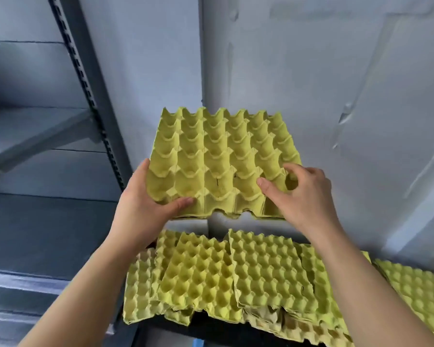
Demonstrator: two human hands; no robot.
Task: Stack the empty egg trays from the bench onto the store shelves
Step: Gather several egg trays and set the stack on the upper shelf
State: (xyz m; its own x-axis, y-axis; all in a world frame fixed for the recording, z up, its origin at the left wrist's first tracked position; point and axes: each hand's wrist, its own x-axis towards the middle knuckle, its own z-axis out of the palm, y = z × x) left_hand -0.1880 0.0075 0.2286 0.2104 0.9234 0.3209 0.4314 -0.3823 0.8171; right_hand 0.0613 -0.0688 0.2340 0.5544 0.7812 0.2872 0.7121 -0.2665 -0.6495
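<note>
The yellow egg tray (223, 161) hangs mid-frame, held by both hands: left hand (145, 206) pinching its near-left corner, right hand (298, 194) gripping the near-right cups. Keep it level, swinging left toward the shelves (35, 136), clear of the loose trays (236, 276) below.

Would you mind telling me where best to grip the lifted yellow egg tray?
Probably by its near edge at both corners, from the person's side, as the left hand and right hand do now: the egg tray is wide, thin and floppy, and its cups give fingers purchase.
</note>
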